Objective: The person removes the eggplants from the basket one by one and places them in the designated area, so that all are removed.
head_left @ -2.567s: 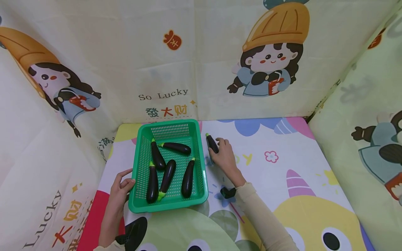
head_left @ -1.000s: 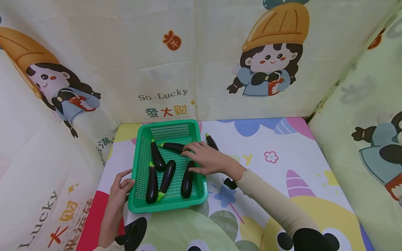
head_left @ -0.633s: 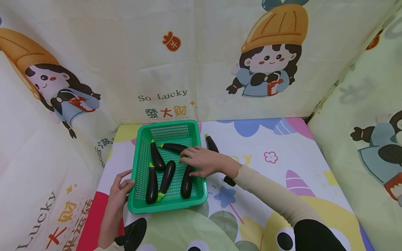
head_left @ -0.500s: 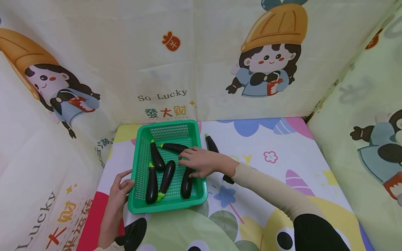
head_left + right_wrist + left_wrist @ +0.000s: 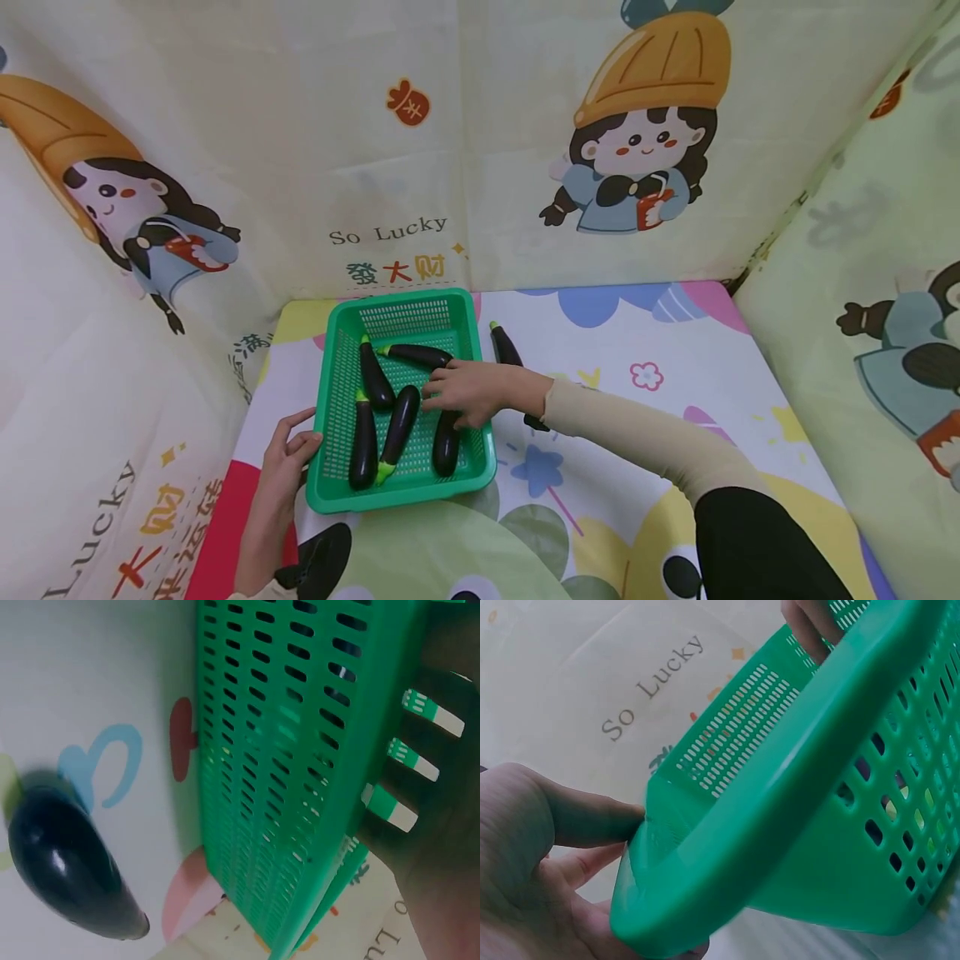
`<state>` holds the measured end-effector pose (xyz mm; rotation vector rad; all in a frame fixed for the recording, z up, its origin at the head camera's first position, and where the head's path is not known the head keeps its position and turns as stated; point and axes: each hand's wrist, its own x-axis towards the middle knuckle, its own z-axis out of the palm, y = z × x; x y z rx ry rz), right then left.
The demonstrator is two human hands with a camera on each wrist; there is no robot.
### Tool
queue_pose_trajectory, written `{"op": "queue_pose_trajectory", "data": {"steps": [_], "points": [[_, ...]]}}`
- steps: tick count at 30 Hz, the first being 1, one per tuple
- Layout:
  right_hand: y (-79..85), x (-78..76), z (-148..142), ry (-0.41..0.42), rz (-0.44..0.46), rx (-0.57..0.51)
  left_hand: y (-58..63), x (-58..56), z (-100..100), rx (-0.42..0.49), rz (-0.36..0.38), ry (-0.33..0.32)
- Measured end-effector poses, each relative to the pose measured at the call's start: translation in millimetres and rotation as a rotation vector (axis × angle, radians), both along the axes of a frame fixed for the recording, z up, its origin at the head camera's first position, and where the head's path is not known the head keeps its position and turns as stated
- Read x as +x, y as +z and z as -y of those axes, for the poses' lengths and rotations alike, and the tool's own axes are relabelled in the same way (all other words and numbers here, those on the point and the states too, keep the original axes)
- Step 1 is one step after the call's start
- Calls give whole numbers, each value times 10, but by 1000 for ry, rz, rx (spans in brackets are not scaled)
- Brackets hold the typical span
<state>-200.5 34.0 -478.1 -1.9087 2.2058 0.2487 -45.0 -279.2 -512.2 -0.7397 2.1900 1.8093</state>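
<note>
A green plastic basket (image 5: 401, 498) on the table holds several dark eggplants. My left hand (image 5: 281, 458) pinches the basket's left rim, thumb on top, as the left wrist view also shows. Reaching in over the right side, my right hand (image 5: 480, 392) is on the upper part of the rightmost eggplant (image 5: 446, 450), whose stem end it hides. I cannot tell whether its fingers grip that eggplant. Another eggplant (image 5: 506, 343) lies on the table just right of the basket, and it shows large in the right wrist view (image 5: 67, 862).
The other eggplants, such as the sideways one (image 5: 416, 356) and the slanting one (image 5: 400, 425), lie on the basket floor. A cartoon-printed cloth (image 5: 645, 333) covers the table. Printed curtains (image 5: 510, 167) rise at the back and sides.
My right hand left the eggplant on the table, moved left into the basket and then slightly lower over the rightmost eggplant. My left hand and the basket stay put.
</note>
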Motion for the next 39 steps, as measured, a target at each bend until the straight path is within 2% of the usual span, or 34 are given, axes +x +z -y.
{"op": "queue_pose_trajectory", "data": {"steps": [7, 23, 33, 39], "points": [[-61, 31, 47, 19, 70, 56, 2, 19, 3, 12, 3, 12], [-136, 80, 151, -4, 145, 135, -7, 37, -30, 14, -26, 21], [-167, 90, 210, 1, 164, 129, 4, 10, -33, -13, -43, 7], [-194, 106, 247, -30, 176, 133, 12, 5, -33, -17, -35, 10]]}}
